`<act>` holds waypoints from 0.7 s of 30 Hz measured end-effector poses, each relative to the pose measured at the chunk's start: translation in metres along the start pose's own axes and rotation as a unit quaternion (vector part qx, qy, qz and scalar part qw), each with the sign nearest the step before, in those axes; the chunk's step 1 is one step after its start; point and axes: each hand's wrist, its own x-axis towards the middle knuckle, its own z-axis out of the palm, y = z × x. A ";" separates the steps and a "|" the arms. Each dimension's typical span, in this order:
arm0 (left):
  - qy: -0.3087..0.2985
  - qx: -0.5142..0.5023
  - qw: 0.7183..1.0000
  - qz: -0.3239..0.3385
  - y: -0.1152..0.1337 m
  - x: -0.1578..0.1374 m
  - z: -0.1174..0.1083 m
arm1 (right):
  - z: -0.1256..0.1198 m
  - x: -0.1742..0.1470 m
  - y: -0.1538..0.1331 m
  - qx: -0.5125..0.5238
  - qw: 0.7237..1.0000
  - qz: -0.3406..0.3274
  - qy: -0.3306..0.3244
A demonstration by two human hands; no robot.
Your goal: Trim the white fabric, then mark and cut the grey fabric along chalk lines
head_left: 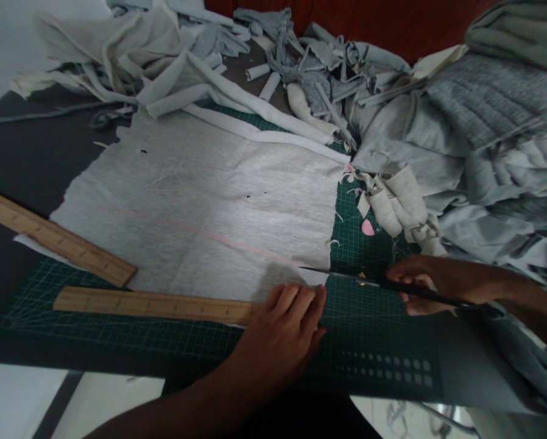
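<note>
Light grey knit fabric (200,164) lies spread out, with a faint pink line drawn across its lower part and a few small dark holes. My right hand (422,283) is closed around the handles of dark scissors (341,274). Their narrow tip rests over the fabric's right edge, near the end of the pink line. My left hand (291,323) lies palm down with its fingers over the fabric's lower right corner and the end of a wooden ruler (158,305). A second wooden ruler (67,238) overlaps the fabric's lower left corner.
A green cutting mat (364,329) lies under the fabric on a dark table (26,140). Pink tailor's chalk (368,227) and rolled beige scraps (387,207) sit to the right. Grey cloth scraps (310,67) crowd the back, and folded grey garments (497,91) are piled at right.
</note>
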 end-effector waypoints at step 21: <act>-0.001 0.002 1.000 0.001 0.001 0.002 0.000 | -0.003 -0.002 -0.007 -0.040 0.999 -0.004 0.028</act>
